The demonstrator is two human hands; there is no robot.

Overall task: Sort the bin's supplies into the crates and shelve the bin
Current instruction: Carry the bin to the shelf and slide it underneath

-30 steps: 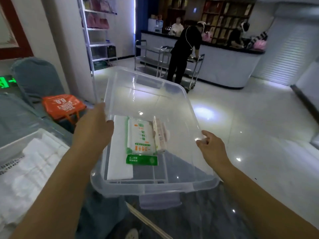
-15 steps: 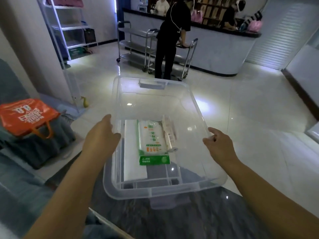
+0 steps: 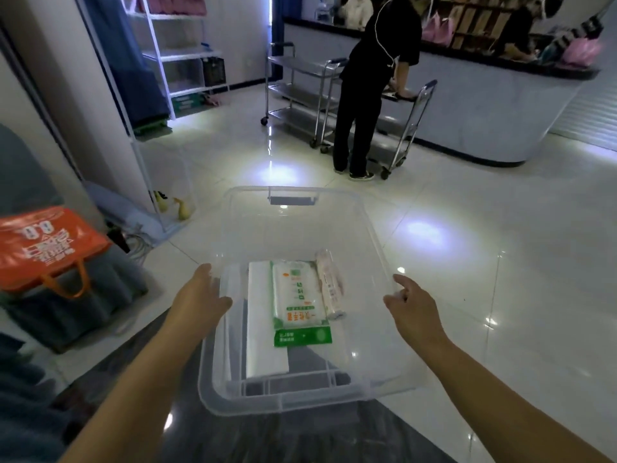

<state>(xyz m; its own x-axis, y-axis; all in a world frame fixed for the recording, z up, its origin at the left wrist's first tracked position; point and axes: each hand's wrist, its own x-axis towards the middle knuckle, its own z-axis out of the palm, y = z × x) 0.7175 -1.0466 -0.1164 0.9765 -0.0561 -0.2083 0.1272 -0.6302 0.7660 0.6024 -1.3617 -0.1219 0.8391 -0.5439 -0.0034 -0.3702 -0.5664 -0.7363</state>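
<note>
I hold a clear plastic bin (image 3: 293,208) out in front of me, its near end over a dark marbled table (image 3: 267,436). My left hand (image 3: 197,299) grips the bin's left rim and my right hand (image 3: 412,307) grips the right rim. Inside lie a flat white pack (image 3: 262,329), a green-and-white packet (image 3: 298,305) partly on top of it, and a slim white-wrapped roll (image 3: 330,285) along the right side.
An orange bag (image 3: 43,245) sits on a grey covered seat at the left. White shelving (image 3: 173,55) stands at the back left. A person in black (image 3: 370,85) stands by steel trolleys (image 3: 293,85) at a counter (image 3: 500,105) across the glossy tiled floor.
My view has tilted down and swung right; the crate of white supplies at the left has left the frame. The bin sits lower in view, still gripped by both hands.
</note>
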